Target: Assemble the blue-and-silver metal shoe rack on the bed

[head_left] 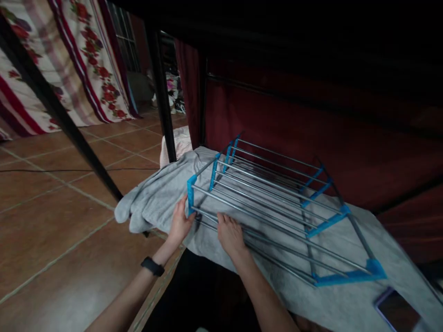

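Note:
A folded drying rack [273, 198] with grey metal rods and blue plastic joints lies flat on a grey cloth [162, 196] spread over a low surface. My left hand [180, 221], with a black band on the wrist, grips the rack's near-left blue corner piece. My right hand [230, 235] rests on the front rods just to the right, fingers curled over them. Both hands are at the rack's near edge.
A phone [398, 311] lies on the cloth at the lower right. A black metal post [162, 92] stands behind the cloth, and a slanted black bar [62, 115] crosses the brown tiled floor [51, 216]. Floral curtains [69, 60] hang at the far left. Dark red fabric [294, 115] backs the rack.

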Demonstrator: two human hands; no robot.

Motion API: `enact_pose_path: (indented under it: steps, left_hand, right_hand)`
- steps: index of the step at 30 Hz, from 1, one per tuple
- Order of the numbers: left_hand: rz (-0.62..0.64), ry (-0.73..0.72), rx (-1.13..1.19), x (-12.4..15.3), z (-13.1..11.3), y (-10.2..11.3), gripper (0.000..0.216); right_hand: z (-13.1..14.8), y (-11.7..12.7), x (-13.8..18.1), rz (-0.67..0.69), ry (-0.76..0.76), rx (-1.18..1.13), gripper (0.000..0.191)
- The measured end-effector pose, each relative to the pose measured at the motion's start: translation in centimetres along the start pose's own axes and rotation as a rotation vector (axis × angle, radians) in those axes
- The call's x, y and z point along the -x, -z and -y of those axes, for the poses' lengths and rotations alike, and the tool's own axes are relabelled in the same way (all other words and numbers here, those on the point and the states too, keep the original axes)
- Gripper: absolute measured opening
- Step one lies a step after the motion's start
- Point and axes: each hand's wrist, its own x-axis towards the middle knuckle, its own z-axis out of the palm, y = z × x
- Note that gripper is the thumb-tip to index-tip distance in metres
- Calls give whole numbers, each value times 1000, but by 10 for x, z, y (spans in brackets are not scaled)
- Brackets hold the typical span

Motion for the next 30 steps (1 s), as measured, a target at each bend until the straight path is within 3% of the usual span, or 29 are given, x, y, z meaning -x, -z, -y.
enact_pose_path:
  steps: [6,13,30]
  left_hand:
    - [110,110,268,-24,9,-15,71]
    - [113,109,230,-34,0,-6,38]
    - [90,119,143,-29,-4,-12,21]
  right_hand:
    - [5,-1,-34,170,54,24,26]
    - [-3,16,-39,122,64,31,30]
    - [0,26,-36,61,98,-7,28]
